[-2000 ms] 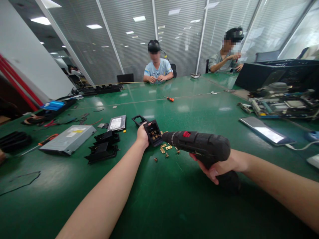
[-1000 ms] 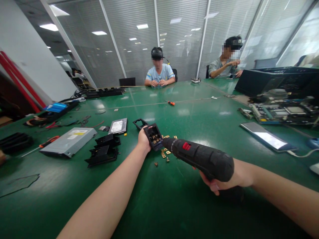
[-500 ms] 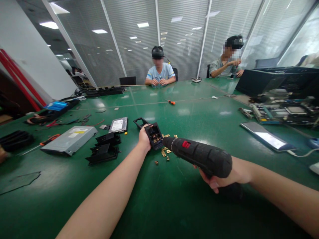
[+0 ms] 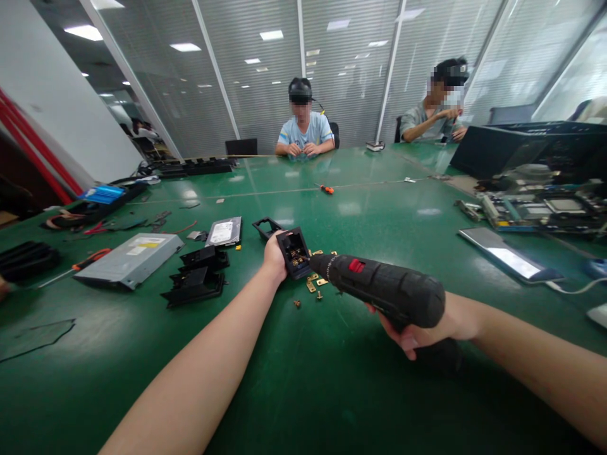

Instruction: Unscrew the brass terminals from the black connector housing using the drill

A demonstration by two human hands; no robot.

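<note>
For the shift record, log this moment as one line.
left hand: holds black housing | right hand: grips power drill, nose at the housing's open side | green table: brass plates, loose screws

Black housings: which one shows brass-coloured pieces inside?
The housing in the left hand, by the drill; the two housings beside the silver drive show none.
</note>
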